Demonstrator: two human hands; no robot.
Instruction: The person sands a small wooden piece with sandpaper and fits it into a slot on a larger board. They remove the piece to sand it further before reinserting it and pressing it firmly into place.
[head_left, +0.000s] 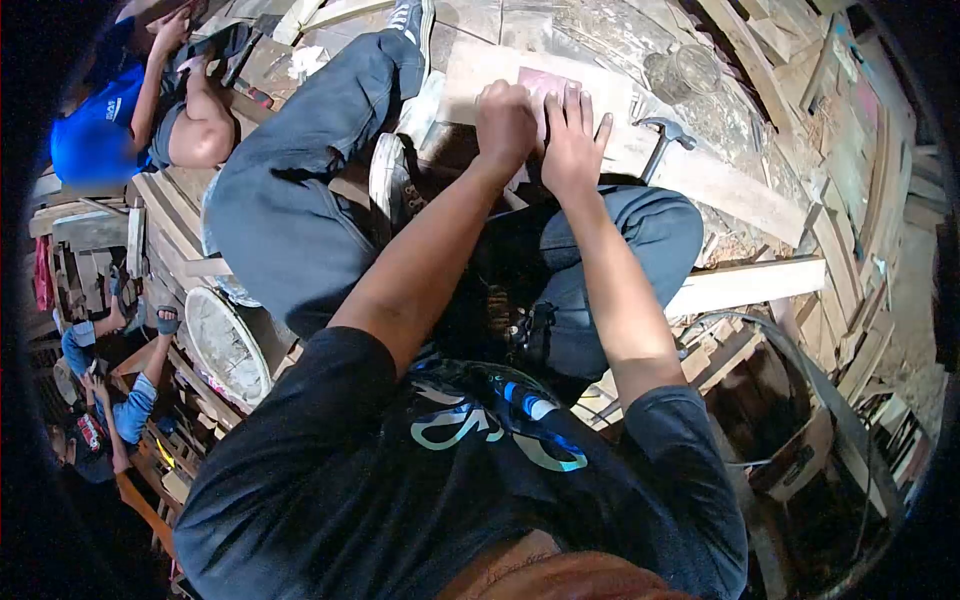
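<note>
Here, Pressed over a Pink Sheet on Pale Wood

Showing blue and white curved print on the front of a black shirt (480,480), but not readable. Bearing a small white mark on the co-worker's blue shirt (95,130), at far left, too small to read. Carrying red and white print on another co-worker's dark shirt (90,440), also illegible.

Lying on a pale board (475,75) in front of the seated body: a pink sheet (541,80), partly covered by hands. Running crosswise with the board's long axis, sloping slightly down to the right; hard to tell the sheet's full length or long axis.

Resting the right hand (574,140) flat on the sheet, with fingers extended and pointing away from the body. Clenching the left hand (507,120) into a fist just beside; impossible to tell whether around anything.

Set near the right hand: a claw hammer (665,132), with its handle slanting toward the right knee (665,225). Standing beyond: a clear container (695,70).
</note>
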